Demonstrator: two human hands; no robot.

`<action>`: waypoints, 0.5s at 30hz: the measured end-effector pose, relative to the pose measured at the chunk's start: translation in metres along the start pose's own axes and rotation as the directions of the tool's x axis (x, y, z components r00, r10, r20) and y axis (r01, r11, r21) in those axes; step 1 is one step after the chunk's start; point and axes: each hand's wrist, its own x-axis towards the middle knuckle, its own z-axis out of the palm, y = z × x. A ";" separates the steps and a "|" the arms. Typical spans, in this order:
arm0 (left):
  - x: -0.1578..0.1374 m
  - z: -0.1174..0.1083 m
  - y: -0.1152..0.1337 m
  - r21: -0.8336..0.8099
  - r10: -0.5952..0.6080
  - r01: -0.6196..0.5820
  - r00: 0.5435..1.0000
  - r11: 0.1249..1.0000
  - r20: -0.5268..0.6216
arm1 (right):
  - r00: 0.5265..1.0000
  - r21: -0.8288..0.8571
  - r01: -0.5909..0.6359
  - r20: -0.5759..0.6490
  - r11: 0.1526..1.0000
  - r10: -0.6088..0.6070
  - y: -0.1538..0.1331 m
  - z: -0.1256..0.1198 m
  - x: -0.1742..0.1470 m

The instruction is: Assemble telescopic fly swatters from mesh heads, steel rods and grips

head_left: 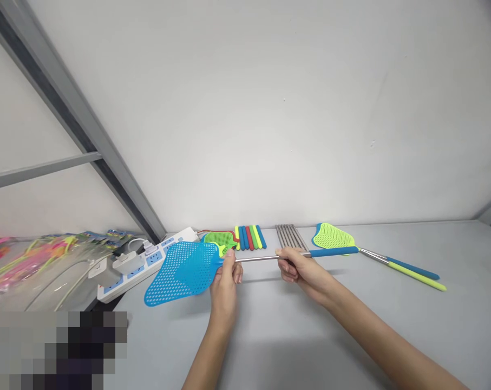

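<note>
A blue fly swatter with a metal rod and a blue grip is held level above the grey table. My left hand is closed on it where the perforated head meets the rod. Farther right, my right hand wraps round the rod just before the blue grip. Behind my left hand lie green swatter heads, partly hidden by the blue head. A row of coloured grips and a row of metal rods lie near the wall.
Assembled swatters with yellow and blue handles lie at the right. On the left stands a white power strip with plugged-in chargers and cables. Beyond it are clear bags with colourful pieces. A wall closes off the table's back.
</note>
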 end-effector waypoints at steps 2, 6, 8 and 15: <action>0.000 0.000 0.000 0.005 0.000 0.000 1.000 1.000 -0.011 | 1.000 -0.003 -0.004 0.001 1.000 0.004 -0.001 0.000 0.000; 0.001 -0.002 -0.001 0.020 -0.004 0.005 0.999 1.000 -0.033 | 1.000 -0.025 -0.008 -0.011 1.000 0.008 -0.002 0.001 -0.001; 0.001 -0.002 -0.001 0.018 0.000 0.000 0.999 1.000 -0.034 | 1.000 -0.031 -0.007 -0.015 0.999 0.006 -0.003 0.001 -0.002; 0.003 -0.004 -0.001 -0.002 0.017 -0.017 0.999 1.000 -0.034 | 1.000 -0.042 -0.007 -0.017 0.999 0.006 -0.005 0.001 -0.002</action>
